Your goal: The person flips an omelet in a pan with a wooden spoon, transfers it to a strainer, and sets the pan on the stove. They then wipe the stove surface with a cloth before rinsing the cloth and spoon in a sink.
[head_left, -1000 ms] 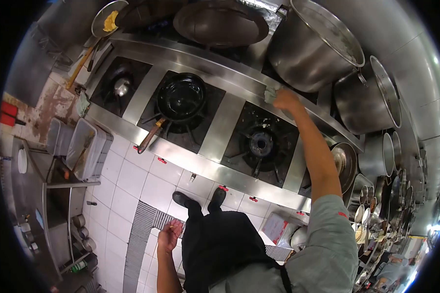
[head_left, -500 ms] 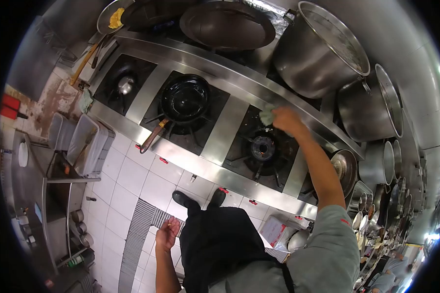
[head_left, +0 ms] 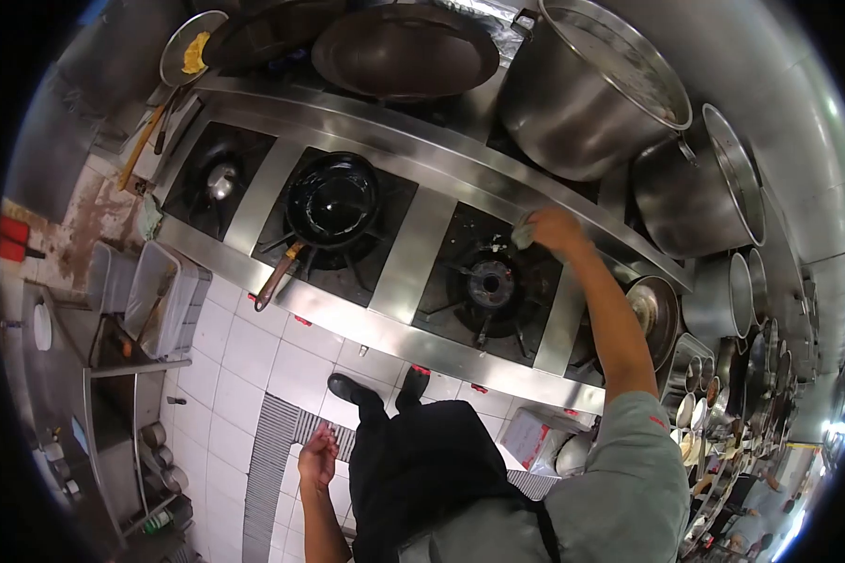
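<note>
My right hand (head_left: 556, 231) is closed on a grey-green cloth (head_left: 523, 232), at the back of the right-hand stove burner (head_left: 491, 281). Small white scraps lie on the dark plate beside that burner. My left hand (head_left: 318, 456) hangs low over the floor in front of the stove, its fingers loosely curled and slightly apart, holding nothing I can see. On the middle burner sits a black frying pan (head_left: 332, 199), its wooden handle (head_left: 278, 277) reaching over the stove's front edge.
Large steel pots (head_left: 596, 89) and a dark wok (head_left: 406, 52) stand along the back ledge. A ladle (head_left: 222, 182) rests on the left burner. Another pan (head_left: 652, 322) lies to the right. Plastic tubs (head_left: 164, 300) are at the left, above a tiled floor (head_left: 221, 375).
My right hand and the cloth have shifted slightly right relative to the burner. The whole view has moved a little. My left hand stays low, its fingers still curled.
</note>
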{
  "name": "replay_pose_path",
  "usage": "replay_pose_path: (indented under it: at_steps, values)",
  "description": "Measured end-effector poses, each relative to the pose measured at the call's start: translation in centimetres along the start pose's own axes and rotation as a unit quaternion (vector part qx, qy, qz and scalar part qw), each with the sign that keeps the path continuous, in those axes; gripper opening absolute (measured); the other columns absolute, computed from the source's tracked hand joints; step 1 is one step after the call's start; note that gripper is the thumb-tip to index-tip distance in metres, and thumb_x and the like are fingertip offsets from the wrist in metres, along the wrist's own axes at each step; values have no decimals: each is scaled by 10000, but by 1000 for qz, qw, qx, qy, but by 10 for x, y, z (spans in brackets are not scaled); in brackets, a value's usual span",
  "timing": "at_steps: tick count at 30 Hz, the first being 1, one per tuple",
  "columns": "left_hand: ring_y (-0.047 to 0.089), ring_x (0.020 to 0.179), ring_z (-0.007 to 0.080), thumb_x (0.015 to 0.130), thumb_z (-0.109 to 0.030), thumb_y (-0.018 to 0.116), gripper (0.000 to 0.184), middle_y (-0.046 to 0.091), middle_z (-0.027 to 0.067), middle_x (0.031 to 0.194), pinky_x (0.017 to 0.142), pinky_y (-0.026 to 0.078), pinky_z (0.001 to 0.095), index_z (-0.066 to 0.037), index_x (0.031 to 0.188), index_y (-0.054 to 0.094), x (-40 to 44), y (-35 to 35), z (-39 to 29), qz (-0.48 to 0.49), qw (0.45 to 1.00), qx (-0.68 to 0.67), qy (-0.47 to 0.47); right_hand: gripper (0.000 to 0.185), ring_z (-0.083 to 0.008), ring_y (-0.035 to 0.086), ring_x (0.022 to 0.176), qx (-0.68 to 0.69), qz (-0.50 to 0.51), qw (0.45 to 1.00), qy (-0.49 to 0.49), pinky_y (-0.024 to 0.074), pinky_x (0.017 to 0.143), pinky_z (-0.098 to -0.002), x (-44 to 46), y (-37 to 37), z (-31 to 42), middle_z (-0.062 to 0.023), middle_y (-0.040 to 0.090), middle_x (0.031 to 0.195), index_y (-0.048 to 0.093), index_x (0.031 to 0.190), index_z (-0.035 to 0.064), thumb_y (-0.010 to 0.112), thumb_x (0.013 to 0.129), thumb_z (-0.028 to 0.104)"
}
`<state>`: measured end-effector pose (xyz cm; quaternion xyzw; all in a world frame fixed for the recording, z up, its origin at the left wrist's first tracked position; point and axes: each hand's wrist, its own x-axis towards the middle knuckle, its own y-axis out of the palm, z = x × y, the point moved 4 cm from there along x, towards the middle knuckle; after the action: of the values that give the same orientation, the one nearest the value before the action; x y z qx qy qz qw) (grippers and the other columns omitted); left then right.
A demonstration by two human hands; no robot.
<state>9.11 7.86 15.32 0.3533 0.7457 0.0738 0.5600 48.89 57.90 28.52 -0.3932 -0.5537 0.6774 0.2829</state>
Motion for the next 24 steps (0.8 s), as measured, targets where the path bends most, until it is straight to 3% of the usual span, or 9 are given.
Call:
replay_pose_path:
  at_steps: [4, 6, 9, 13, 15, 16, 18, 21, 24]
  values:
    - [533, 694, 131, 788, -1, 535, 436, 541, 46, 822, 573, 454, 227, 44, 1200, 397, -1, -4, -2, -70, 998, 3, 9, 294, -337, 576, 867, -7, -123, 978, 169, 464, 759, -398, -9, 19, -43, -165, 622, 869, 661, 844, 50, 534, 634, 212]
    - [520, 685, 128, 779, -20, 569, 428, 510, 27, 791, 571, 445, 223, 40, 1174, 417, 3, -11, 2, -50, 998, 31, -1, 281, -343, 575, 879, -115, -46, 985, 118, 462, 779, -397, -2, 57, -44, -174, 617, 868, 658, 849, 40, 524, 652, 190]
    - [501, 686, 118, 779, -42, 590, 423, 486, 15, 782, 576, 425, 220, 40, 1159, 423, 0, -15, 2, -70, 996, 62, -1, 257, -365, 580, 873, -30, 85, 988, 129, 465, 797, -405, -18, 75, -5, -186, 614, 873, 667, 847, 55, 558, 652, 182]
    - [493, 699, 116, 787, -53, 589, 439, 494, 21, 827, 576, 411, 219, 48, 1175, 410, -3, -37, -1, -90, 993, 73, 18, 260, -354, 586, 865, -7, 201, 968, 146, 467, 804, -398, -39, 70, -33, -193, 606, 911, 672, 853, 62, 566, 648, 181]
    - [494, 699, 116, 787, -52, 590, 457, 498, 23, 837, 575, 413, 220, 51, 1189, 400, -3, -43, -3, -100, 992, 71, 20, 273, -358, 557, 868, -51, 121, 991, 40, 464, 769, -411, -45, 37, -26, -202, 583, 921, 662, 878, 82, 542, 634, 106]
    - [495, 698, 116, 786, -52, 590, 475, 501, 24, 848, 574, 415, 221, 53, 1203, 389, -4, -47, -4, -111, 991, 73, 19, 273, -358, 557, 868, -51, 121, 991, 36, 464, 769, -411, -48, 26, -18, -202, 583, 921, 662, 878, 82, 542, 634, 106]
    - [495, 695, 114, 781, -50, 594, 484, 505, 25, 840, 573, 416, 222, 52, 1207, 388, -2, -50, -4, -100, 993, 62, 24, 324, -362, 553, 849, -3, -54, 994, 90, 459, 768, -416, -49, -4, 2, -197, 556, 947, 654, 924, 89, 546, 619, 70]
    - [498, 688, 111, 770, -45, 603, 494, 512, 23, 826, 572, 419, 222, 47, 1206, 391, -3, -46, -2, -95, 993, 60, 24, 322, -362, 538, 868, 2, -128, 987, 101, 454, 774, -412, -24, 4, 19, -159, 543, 960, 655, 933, 98, 554, 627, 85]
    - [494, 674, 101, 788, -54, 575, 417, 506, 15, 812, 572, 421, 217, 19, 1163, 408, -6, -42, -1, -96, 992, 77, 23, 310, -315, 484, 1017, -31, -74, 994, 74, 403, 877, -397, -5, 10, 51, -125, 529, 1052, 642, 990, 141, 614, 689, 204]
